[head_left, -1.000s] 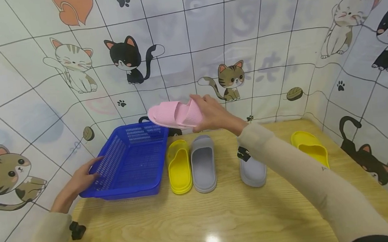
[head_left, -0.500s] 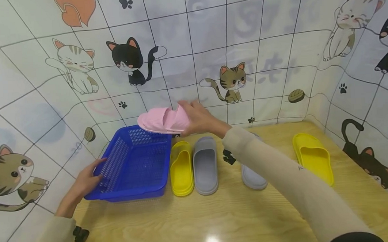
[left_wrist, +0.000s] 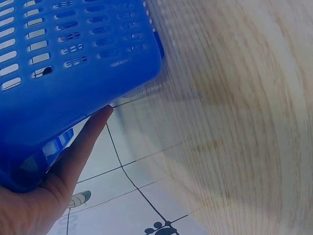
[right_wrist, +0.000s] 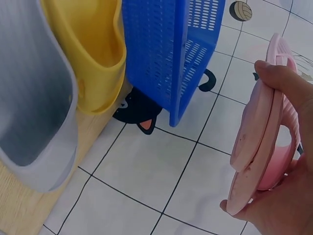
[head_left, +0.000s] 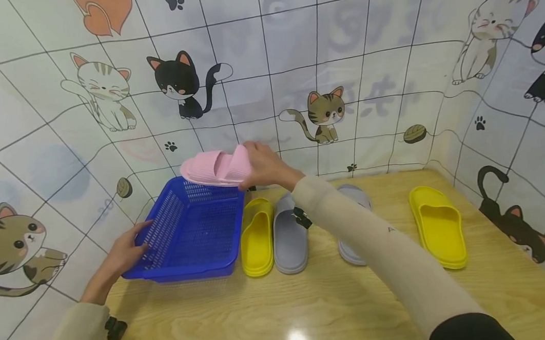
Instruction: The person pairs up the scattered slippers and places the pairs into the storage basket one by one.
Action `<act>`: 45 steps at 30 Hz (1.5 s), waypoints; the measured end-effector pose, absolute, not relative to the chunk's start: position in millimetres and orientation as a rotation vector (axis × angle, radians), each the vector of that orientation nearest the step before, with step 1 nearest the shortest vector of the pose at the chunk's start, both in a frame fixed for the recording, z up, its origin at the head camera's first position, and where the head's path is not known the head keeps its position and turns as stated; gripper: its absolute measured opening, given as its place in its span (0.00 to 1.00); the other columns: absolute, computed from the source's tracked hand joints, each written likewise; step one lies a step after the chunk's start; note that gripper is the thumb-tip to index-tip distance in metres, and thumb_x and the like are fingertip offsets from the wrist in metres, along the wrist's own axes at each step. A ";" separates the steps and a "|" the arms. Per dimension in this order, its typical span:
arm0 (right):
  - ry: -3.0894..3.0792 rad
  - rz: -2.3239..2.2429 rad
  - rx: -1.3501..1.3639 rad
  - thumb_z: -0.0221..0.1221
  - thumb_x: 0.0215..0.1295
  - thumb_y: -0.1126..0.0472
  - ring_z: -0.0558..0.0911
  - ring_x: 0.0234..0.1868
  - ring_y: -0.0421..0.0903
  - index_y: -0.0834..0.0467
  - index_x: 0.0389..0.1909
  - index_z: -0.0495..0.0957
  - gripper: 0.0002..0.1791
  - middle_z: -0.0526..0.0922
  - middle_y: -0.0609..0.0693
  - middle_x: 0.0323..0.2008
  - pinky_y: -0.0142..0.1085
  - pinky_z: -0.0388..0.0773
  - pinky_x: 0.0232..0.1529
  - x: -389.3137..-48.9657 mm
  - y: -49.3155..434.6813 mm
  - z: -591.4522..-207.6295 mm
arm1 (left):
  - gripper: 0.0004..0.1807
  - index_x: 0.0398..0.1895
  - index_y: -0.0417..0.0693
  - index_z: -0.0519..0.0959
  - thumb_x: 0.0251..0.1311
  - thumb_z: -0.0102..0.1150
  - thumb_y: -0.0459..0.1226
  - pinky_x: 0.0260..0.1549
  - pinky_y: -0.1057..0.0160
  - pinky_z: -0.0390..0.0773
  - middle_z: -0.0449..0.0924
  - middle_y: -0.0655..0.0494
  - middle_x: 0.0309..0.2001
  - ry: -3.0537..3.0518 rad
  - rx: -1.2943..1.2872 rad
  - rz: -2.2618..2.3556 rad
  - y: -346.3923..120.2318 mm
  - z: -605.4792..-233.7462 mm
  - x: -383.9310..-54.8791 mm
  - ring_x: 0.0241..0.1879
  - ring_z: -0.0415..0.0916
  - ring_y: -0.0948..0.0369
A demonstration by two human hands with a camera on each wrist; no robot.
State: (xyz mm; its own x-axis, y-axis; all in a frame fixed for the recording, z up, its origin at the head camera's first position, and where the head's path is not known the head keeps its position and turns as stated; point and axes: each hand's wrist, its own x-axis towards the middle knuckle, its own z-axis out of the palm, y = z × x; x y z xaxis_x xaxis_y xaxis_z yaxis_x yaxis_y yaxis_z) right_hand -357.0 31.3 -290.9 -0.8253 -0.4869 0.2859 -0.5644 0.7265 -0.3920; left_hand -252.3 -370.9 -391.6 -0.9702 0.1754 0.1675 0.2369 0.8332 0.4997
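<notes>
Has moved the pink slippers (head_left: 205, 169) leftward since the earlier frame. Grips the side of the blue basket (head_left: 181, 273) with the left hand (head_left: 125, 251). Over its far rim, left of the right hand (head_left: 266, 166), pinches the slippers by one end between that hand's thumb and fingers; probably light, bendy, best held by sole edges.

A person's right hand (head_left: 266, 165) grips pink footwear (head_left: 203, 168) near the back rim of a blue basket (head_left: 185, 271) as the left hand (head_left: 125, 249) holds its left side; a yellow slipper (head_left: 257, 248) and gray slipper (head_left: 291, 248) sit alongside on a wooden table (head_left: 243, 315).
</notes>
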 end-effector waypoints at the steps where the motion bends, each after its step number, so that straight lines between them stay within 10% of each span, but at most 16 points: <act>1: -2.768 0.689 0.844 0.77 0.40 0.42 0.68 0.60 0.52 0.61 0.71 0.58 0.60 0.67 0.59 0.65 0.44 0.69 0.60 -358.2 28.8 -291.1 | 0.35 0.70 0.31 0.62 0.56 0.54 0.22 0.54 0.31 0.65 0.64 0.20 0.62 -2.898 -0.330 -0.814 -371.0 -392.2 -252.9 0.57 0.67 0.30; 45: -2.872 0.487 0.616 0.73 0.40 0.32 0.73 0.55 0.52 0.45 0.75 0.57 0.60 0.68 0.50 0.65 0.47 0.70 0.55 -370.1 -45.1 -341.6 | 0.34 0.69 0.31 0.62 0.57 0.57 0.24 0.52 0.28 0.65 0.64 0.19 0.61 -2.881 -0.376 -0.736 -370.8 -395.5 -251.4 0.57 0.65 0.25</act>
